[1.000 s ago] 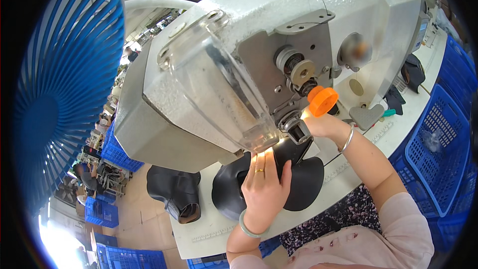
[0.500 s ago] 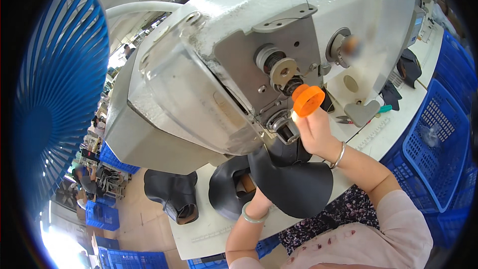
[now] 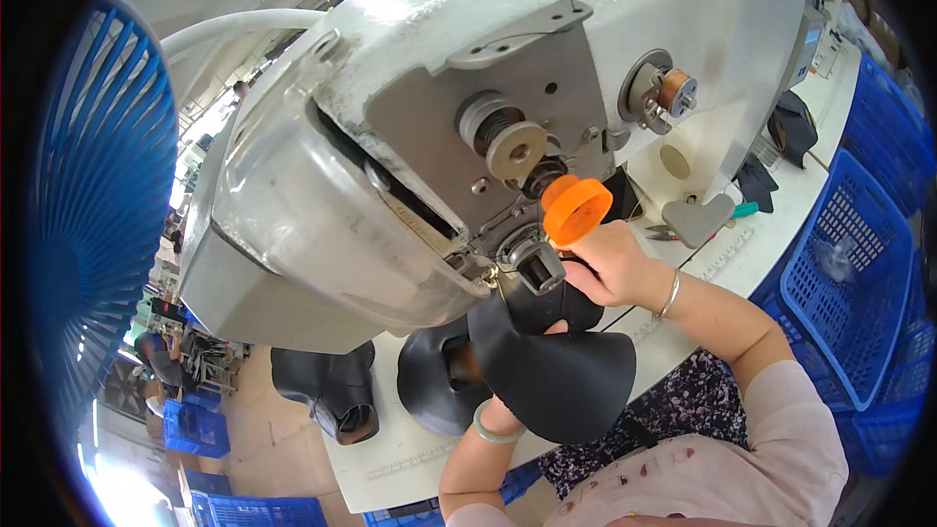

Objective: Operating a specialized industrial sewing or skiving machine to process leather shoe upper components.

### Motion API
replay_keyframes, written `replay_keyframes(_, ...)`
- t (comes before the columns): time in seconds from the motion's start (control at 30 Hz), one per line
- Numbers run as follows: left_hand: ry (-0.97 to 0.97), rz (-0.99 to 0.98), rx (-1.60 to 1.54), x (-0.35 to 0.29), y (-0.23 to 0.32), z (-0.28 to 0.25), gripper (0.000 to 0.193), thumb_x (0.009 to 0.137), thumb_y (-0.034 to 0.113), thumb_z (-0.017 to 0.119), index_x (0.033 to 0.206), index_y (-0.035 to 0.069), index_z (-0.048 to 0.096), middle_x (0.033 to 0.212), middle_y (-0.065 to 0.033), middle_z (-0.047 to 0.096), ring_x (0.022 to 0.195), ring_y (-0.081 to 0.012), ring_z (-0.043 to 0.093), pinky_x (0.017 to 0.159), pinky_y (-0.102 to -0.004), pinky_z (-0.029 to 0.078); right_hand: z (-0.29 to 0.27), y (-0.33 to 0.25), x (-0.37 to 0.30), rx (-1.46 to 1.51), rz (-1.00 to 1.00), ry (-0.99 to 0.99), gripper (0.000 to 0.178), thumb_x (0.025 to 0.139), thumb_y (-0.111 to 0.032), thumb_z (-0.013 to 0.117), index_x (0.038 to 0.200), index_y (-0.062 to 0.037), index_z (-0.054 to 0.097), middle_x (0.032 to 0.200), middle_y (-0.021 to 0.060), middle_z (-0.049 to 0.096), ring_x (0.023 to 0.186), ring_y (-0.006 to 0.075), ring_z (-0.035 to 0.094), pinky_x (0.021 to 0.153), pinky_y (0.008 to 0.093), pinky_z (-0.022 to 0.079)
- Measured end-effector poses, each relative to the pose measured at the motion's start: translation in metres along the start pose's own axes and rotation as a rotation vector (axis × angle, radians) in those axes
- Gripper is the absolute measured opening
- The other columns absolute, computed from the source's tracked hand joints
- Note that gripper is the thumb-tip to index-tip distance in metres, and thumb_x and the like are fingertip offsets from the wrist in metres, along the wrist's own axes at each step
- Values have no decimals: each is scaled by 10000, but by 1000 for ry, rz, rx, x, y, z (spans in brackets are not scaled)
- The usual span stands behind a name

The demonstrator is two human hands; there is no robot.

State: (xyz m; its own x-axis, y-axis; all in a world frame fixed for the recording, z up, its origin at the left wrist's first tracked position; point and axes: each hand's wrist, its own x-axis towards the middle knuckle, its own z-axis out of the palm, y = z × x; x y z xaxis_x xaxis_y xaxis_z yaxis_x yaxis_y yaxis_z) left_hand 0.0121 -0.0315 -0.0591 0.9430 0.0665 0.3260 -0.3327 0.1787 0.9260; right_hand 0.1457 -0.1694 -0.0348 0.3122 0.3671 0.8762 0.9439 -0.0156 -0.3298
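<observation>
A black leather shoe upper lies under the head of a large white sewing machine, its broad flap spread toward me. My left hand reaches in beneath that flap and grips the upper; one fingertip shows over its edge and the rest is hidden. My right hand is just right of the presser area, below an orange knob. Its fingers are bent together toward the machine, their tips partly covered, so whatever they pinch is unclear.
Another black upper rests at the table's left edge. A blue fan stands at far left. Blue plastic baskets line the right side. Pliers and a grey paddle-shaped plate are right of the needle area.
My right hand has shifted down, with its thumb and fingers bent inward below the orange knob. A fingertip now shows above the flap. The whole view has moved slightly.
</observation>
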Motion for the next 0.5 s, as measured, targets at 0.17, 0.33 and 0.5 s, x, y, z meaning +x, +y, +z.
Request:
replay_keyframes(0.17,21,-35,119,-9,2,-3,327,934,174,594,1231,46,547,1146,-56,593,1046,-140,563,901,-290,468,-10,-5,-1,-116,-25,-108,208,857,-273,659,833,-82,580,629,44,571,479,242,534,423,336,389)
replay_keyframes(0.33,46,-55,248,-16,8,-10,360,934,219,597,1239,36,540,1158,-61,590,1069,-158,560,921,-306,462,-5,-10,-2,-91,-10,-102,245,868,-312,657,831,-87,566,559,44,541,443,239,516,414,338,377)
replay_keyframes(0.5,80,-82,348,-31,23,-19,390,935,254,600,1246,28,534,1167,-66,588,1088,-172,558,937,-318,457,-5,-8,-4,0,66,-135,228,879,-305,646,846,-96,561,510,46,514,424,249,508,417,348,373)
